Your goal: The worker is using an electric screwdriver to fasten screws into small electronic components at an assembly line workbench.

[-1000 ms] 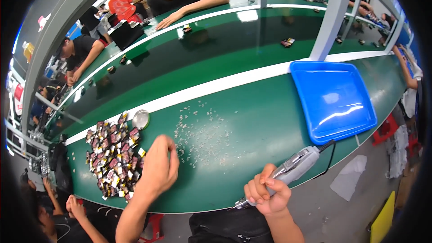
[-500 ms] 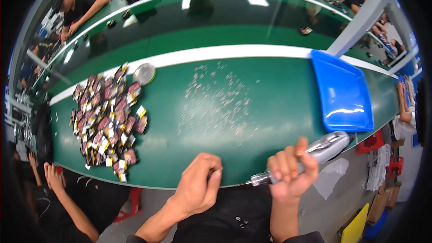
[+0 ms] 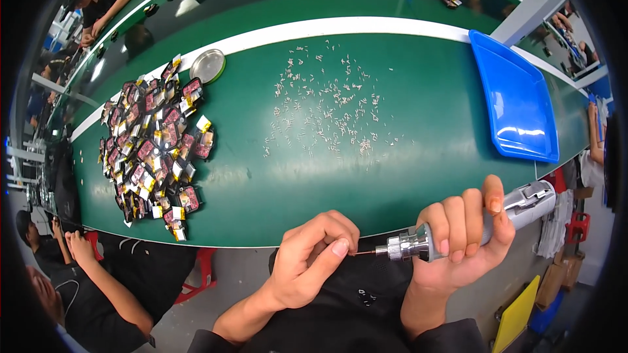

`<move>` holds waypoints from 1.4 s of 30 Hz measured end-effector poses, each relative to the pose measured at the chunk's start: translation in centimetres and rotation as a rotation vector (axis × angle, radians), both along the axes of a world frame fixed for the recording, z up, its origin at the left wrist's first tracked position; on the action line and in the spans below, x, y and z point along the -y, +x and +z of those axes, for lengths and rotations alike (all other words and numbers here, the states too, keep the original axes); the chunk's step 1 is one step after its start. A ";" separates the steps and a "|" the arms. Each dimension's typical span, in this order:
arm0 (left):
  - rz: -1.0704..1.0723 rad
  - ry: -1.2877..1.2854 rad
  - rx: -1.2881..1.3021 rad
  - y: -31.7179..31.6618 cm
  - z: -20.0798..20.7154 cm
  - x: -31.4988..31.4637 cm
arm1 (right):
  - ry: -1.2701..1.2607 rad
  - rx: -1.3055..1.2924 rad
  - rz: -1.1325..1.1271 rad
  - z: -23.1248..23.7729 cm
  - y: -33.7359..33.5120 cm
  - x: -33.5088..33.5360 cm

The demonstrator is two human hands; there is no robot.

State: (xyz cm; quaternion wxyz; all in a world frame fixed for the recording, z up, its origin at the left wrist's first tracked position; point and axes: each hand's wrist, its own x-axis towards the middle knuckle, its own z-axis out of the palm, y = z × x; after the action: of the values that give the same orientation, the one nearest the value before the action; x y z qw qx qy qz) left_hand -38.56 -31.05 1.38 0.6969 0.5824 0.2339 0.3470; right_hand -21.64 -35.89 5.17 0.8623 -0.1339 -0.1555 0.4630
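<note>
At four o'clock, the right hand (image 3: 458,243) grips an electric screwdriver (image 3: 526,204), likely weighty, rigid, best held mid-body; at six, the left hand (image 3: 311,261) pinches closed by its bit (image 3: 367,252), contents hidden.

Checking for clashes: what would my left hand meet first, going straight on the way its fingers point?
Likely the thin bit of the power tool, right at the left hand; contact and depth are unclear.

My left hand (image 3: 314,258) hides the tip of the thin bit (image 3: 367,252), and my right hand (image 3: 458,238) covers the middle of the electric screwdriver (image 3: 533,204).
</note>
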 end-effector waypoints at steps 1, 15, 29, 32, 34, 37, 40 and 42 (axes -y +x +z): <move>-0.033 -0.052 0.036 0.0 -0.1 0.1 | 0.023 -0.009 -0.036 0.1 -0.1 0.0; -0.221 -0.410 0.218 1.3 -0.4 0.6 | 0.024 -0.005 -0.055 -0.4 0.8 0.7; -0.294 -0.563 0.186 2.3 -0.2 0.2 | 0.037 -0.058 -0.045 -0.9 2.1 0.5; -0.217 -0.258 0.067 2.7 0.0 0.1 | 0.074 0.007 -0.052 -0.8 2.4 0.5; -0.175 -0.053 -0.013 2.8 0.0 0.0 | 0.068 0.038 -0.045 -0.8 2.6 0.5; -0.089 0.181 -0.176 2.3 -0.3 0.3 | 0.016 0.061 0.017 -2.1 3.2 1.0; -0.029 0.375 -0.166 3.0 -0.6 0.2 | -0.004 0.045 -0.001 -2.0 3.3 1.2; -0.059 0.391 -0.160 3.1 -0.6 0.1 | -0.043 0.047 -0.013 -1.9 3.5 1.3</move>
State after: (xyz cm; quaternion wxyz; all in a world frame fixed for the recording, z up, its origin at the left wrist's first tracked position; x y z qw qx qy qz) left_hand -35.44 -31.11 0.81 0.5595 0.7389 0.1997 0.3179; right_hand -18.17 -37.22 3.22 0.8585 -0.1641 -0.1649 0.4571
